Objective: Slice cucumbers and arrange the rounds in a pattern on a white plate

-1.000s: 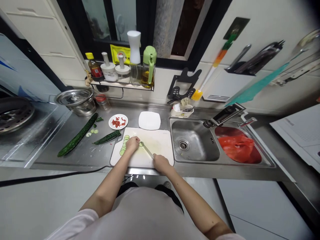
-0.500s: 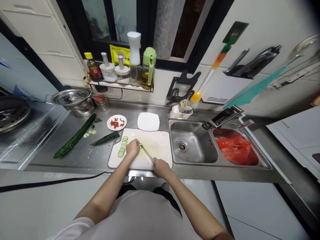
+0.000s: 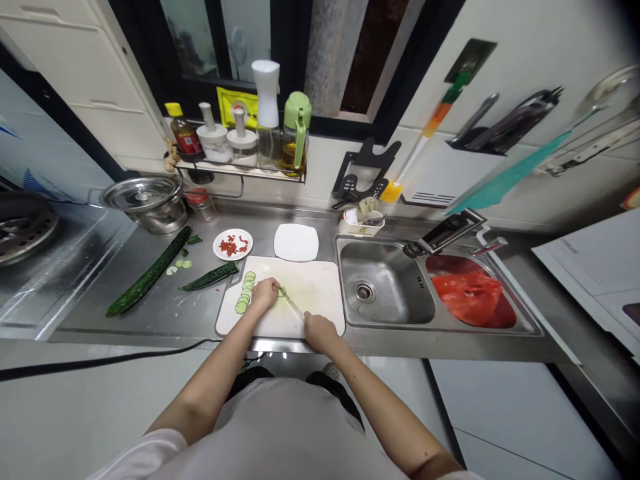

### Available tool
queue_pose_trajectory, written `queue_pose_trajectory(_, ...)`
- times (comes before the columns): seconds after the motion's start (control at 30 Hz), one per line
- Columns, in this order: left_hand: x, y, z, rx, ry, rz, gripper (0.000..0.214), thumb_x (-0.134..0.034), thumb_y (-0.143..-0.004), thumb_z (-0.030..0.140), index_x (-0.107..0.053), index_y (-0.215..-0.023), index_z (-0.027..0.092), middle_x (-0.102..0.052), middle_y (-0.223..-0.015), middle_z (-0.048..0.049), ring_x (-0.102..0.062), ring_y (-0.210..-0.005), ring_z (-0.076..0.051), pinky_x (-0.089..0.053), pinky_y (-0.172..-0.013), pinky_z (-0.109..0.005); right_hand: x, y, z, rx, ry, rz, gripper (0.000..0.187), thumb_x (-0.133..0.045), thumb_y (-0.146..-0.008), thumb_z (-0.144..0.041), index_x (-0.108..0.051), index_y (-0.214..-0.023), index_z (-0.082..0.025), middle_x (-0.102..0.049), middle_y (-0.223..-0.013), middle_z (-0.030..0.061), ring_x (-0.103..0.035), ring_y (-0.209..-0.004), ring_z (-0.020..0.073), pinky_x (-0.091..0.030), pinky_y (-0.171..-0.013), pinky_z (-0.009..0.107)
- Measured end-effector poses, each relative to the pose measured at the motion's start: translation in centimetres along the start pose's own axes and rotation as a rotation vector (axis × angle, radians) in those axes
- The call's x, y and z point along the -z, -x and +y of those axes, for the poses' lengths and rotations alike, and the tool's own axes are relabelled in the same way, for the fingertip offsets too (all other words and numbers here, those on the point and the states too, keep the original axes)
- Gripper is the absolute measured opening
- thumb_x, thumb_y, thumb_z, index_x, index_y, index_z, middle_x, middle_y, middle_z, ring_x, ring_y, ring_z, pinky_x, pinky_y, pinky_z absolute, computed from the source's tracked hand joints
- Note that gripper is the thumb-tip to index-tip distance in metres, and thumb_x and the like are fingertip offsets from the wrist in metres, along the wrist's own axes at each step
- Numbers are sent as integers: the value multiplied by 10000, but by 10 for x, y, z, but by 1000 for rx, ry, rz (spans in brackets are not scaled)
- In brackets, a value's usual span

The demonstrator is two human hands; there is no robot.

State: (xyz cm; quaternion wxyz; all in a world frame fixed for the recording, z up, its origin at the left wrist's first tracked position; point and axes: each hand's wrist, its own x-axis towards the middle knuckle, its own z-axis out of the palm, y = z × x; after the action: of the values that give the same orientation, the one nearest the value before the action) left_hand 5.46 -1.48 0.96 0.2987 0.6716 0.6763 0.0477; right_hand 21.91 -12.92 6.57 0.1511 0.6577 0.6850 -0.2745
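My right hand [image 3: 321,333] is closed round the handle of a knife [image 3: 294,309], whose blade points up and left over the white cutting board [image 3: 320,280]. At the blade's tip is a thin cucumber slice [image 3: 281,292], pinched at its edge by the fingers of my left hand [image 3: 265,293]. The knife tip meets the slice; whether it passes through cannot be made out. Left of my left hand, a row of overlapping cucumber slices [image 3: 245,293] lies on the board. A cut piece of cucumber [image 3: 210,275] rests on the counter beside the board's left edge.
A whole cucumber [image 3: 150,273] lies farther left, near small cucumber scraps [image 3: 187,264]. Behind the board stand a plate of chopped red pieces [image 3: 233,253] and a white plate [image 3: 296,242]. The sink [image 3: 387,280] is on the right; a steel pot [image 3: 150,203] stands back left.
Almost nothing differs. The knife and my right hand have shifted very slightly left and up, while my left hand stays at the slice. The whole view has moved a little.
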Motion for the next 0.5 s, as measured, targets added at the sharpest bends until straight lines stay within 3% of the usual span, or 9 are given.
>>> queue_pose_trajectory(0.5, 4, -4, -5, -55, 22, -41, 246, -525, -792, 165, -696, -955, 231, -731, -960, -27, -628, -964, -198, -395, -931, -335, -3, 14, 9, -6, 12, -28, 283, -364, -898, -183, -537, -1119, -148, -679, -999, 167, -648, -965, 271, -442, -725, 335)
